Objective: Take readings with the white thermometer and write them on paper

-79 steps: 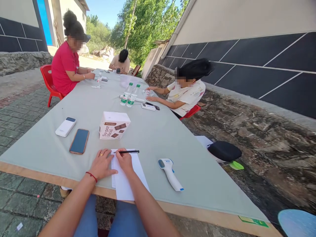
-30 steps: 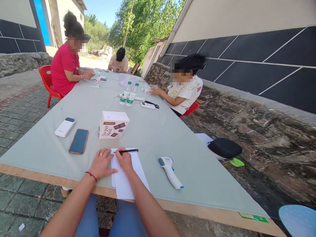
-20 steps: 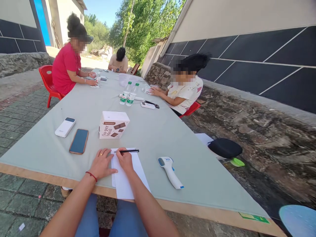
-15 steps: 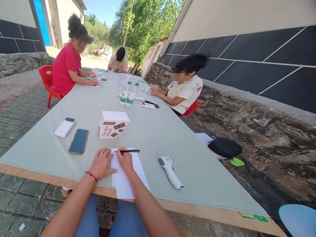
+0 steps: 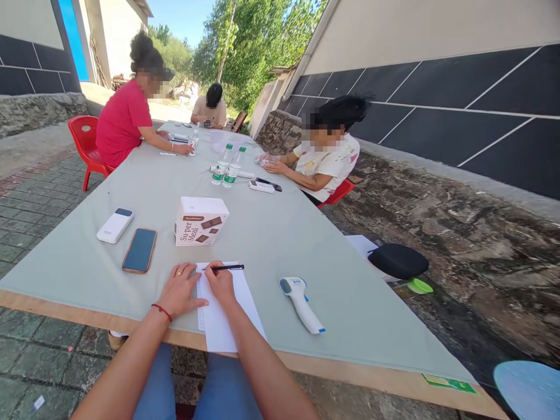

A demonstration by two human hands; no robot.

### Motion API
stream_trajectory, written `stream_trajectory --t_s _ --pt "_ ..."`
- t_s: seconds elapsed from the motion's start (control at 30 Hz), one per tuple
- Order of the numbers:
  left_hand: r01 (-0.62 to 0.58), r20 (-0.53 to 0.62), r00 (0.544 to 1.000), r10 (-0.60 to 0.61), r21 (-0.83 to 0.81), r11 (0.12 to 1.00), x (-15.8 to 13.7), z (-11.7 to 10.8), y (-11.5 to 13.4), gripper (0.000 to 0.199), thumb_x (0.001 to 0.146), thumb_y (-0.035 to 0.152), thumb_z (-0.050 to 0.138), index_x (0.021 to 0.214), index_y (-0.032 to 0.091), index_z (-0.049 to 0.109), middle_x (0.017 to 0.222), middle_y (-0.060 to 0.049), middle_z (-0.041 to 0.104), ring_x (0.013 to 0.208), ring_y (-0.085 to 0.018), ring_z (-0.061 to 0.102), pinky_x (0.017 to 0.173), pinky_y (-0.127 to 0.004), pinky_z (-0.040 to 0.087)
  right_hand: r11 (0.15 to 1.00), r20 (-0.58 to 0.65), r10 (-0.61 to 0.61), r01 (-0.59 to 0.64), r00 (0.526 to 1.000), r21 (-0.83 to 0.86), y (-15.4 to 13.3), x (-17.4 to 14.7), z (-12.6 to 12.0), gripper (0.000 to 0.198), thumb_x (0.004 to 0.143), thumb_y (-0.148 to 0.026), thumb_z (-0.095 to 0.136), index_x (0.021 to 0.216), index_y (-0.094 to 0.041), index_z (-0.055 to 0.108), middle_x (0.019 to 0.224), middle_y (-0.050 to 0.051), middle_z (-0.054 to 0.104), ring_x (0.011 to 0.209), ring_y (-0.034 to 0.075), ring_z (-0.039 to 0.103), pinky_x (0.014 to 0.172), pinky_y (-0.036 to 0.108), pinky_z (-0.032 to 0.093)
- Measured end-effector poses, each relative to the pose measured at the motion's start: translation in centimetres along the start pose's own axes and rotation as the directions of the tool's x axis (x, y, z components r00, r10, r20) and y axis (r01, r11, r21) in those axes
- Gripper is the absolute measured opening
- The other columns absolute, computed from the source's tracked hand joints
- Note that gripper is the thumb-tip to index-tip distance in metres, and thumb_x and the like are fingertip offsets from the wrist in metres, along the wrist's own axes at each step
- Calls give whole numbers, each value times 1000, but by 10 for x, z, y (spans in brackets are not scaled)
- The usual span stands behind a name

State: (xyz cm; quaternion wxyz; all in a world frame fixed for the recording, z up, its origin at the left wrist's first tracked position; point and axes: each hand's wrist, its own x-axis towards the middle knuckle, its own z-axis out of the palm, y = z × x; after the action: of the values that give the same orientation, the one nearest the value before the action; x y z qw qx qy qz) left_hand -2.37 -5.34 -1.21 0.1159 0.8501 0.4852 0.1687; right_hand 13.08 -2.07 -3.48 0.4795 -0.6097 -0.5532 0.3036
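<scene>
My right hand (image 5: 221,284) is closed around a black pen (image 5: 231,267), its tip end near the top of a white sheet of paper (image 5: 240,318). My left hand (image 5: 180,290) lies flat with fingers spread, touching the left edge of the paper and the table. Under that edge a narrow strip with marks (image 5: 200,315) shows; I cannot tell whether it is a ruler or another sheet. Just beyond both hands stands a white box (image 5: 199,224) with brown lettering. A phone (image 5: 140,251) and a white power bank (image 5: 115,226) lie to the left.
A white infrared thermometer (image 5: 301,303) lies right of the paper on the cloth-covered table (image 5: 350,332). Two water bottles (image 5: 227,167) stand farther back, by another white device (image 5: 261,186). Seated people occupy the left side (image 5: 125,125), right side (image 5: 328,157) and far end (image 5: 210,111).
The pen's rear end has shifted slightly left in my right hand; my left hand stays put. The person in red at the left has reached forward to a small bottle.
</scene>
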Motion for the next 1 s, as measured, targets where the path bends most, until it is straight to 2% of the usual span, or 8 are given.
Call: stream_trajectory --t_s 0.37,0.7,0.8,0.9,1.0 --pt "15 22 1000 -15 11 1000 0 -2 1 70 69 54 75 126 18 58 142 -15 48 137 -34 36 116 -52 23 997 -41 62 -60 997 39 1 1 -1 24 68 -45 45 69 -23 55 58 0 61 59 19 58 60 30 47" --pt "5 8 1000 -5 7 1000 0 -1 1 66 71 56 73 125 20 58 142 -15 49 138 -34 36 115 -53 24 998 -9 54 -53 999 17 2 2 -1 23 68 -44 46 68 -23 55 57 0 62 58 19 58 60 30 46" --pt "6 -2 1000 -6 -9 1000 0 0 0 66 70 55 73 124 21 58 141 -15 49 137 -34 36 115 -53 24 998 -40 53 -52 998 38 2 0 1 21 69 -43 47 69 -23 54 58 -1 59 57 18 56 59 30 46" --pt "11 -11 1000 -11 -26 1000 0 1 -1 65 70 56 74 124 22 58 141 -14 50 137 -34 36 115 -54 24 996 -168 -20 34 986 80 -3 -1 -5 25 77 -45 45 79 -22 56 69 1 62 64 18 57 64 30 48" --pt "6 -7 1000 -6 -18 1000 0 0 -1 64 70 55 74 123 22 59 141 -14 49 137 -34 37 115 -54 25 971 -226 -237 235 945 -32 -8 -2 -27 30 88 -43 39 94 -21 59 89 5 65 80 19 60 74 31 48"
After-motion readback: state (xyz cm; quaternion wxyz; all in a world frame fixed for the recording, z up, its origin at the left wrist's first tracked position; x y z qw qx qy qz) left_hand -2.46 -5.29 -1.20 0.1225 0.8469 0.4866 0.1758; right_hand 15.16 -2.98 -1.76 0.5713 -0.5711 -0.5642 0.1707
